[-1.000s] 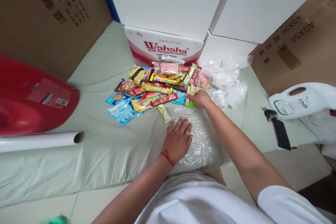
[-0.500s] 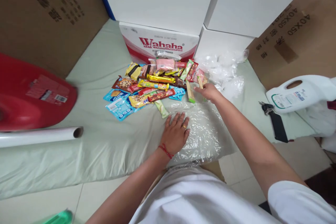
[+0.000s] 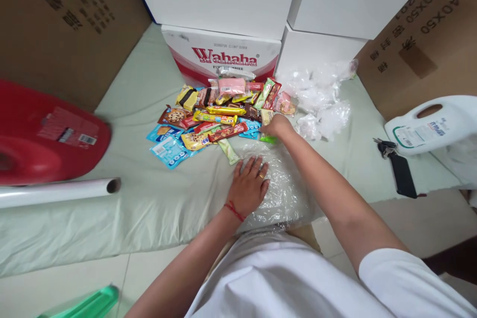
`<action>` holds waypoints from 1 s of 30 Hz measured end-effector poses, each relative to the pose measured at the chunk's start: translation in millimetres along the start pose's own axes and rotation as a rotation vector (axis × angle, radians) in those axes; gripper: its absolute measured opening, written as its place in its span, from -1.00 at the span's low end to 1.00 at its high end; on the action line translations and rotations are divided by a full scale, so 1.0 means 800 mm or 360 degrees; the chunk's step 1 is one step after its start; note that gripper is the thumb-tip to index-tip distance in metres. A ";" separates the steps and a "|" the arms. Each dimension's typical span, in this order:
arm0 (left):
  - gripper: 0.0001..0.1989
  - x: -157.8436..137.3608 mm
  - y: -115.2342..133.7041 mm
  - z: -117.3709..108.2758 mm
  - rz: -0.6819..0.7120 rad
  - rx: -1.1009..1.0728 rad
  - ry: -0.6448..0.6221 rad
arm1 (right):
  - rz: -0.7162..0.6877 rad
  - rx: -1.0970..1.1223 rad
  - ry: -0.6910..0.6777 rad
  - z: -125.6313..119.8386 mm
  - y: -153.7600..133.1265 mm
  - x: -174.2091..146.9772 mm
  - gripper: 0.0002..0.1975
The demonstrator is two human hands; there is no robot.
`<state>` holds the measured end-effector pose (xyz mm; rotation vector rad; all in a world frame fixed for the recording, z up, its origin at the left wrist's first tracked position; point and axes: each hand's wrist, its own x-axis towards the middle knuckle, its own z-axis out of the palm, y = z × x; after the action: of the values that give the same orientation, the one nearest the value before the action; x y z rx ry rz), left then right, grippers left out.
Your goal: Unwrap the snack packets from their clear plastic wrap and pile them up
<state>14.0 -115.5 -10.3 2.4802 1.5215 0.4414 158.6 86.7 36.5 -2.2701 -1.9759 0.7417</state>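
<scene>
My left hand (image 3: 247, 186) lies flat, fingers spread, on a clear plastic sheet (image 3: 286, 194) at the front of the bed-like surface. At the right edge of a heap of wrapped snacks (image 3: 223, 120), my right hand (image 3: 278, 128) is closed over a cream-and-green snack packet (image 3: 267, 117). Its fingertips point down and are partly hidden. Just left of that hand lie blue packets and a red snack bar (image 3: 228, 131). A pale green bar (image 3: 228, 152) rests between the heap and my left fingertips.
Crumpled clear bags (image 3: 324, 104) sit right of the heap. Behind stands a Wahaha carton (image 3: 223, 54). A red jug (image 3: 48, 134) and a white tube (image 3: 59, 193) lie left. To the right are a white detergent bottle (image 3: 428, 126) and keys with a black case (image 3: 401, 174).
My right hand has moved left and slightly down, from beside the cream-and-green packet to over it. My left hand stays on the plastic sheet. The view has shifted slightly.
</scene>
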 end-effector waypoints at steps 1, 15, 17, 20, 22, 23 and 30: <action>-0.50 0.000 0.000 0.000 -0.0005 -0.0003 -0.0009 | 0.0038 0.0010 -0.0020 -0.002 0.000 0.000 -0.46; -0.50 0.001 -0.002 0.002 -0.0047 -0.0092 -0.0028 | -0.0976 -0.0557 -0.0370 -0.082 0.083 -0.183 -0.51; -0.48 0.002 -0.005 0.003 -0.0056 -0.0136 -0.0055 | -0.1057 -0.0715 -0.0467 -0.064 0.085 -0.209 -0.55; -0.42 0.004 -0.014 0.003 -0.0080 -0.0226 -0.0081 | -0.1076 -0.0836 -0.0451 -0.039 0.084 -0.222 -0.58; -0.37 0.005 -0.019 0.004 -0.0093 -0.0296 -0.0087 | -0.1027 -0.0876 -0.0423 -0.027 0.082 -0.221 -0.59; -0.36 0.005 -0.022 0.004 -0.0098 -0.0326 -0.0085 | -0.0989 -0.0882 -0.0414 -0.023 0.082 -0.219 -0.59; -0.37 0.004 -0.023 0.008 -0.0103 -0.0281 -0.0053 | -0.0817 -0.0778 -0.0338 -0.014 0.091 -0.220 -0.53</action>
<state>2.0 -104.4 -21.6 2.2866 1.4770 0.4981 217.3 -89.7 79.2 -1.7668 -2.9400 0.4973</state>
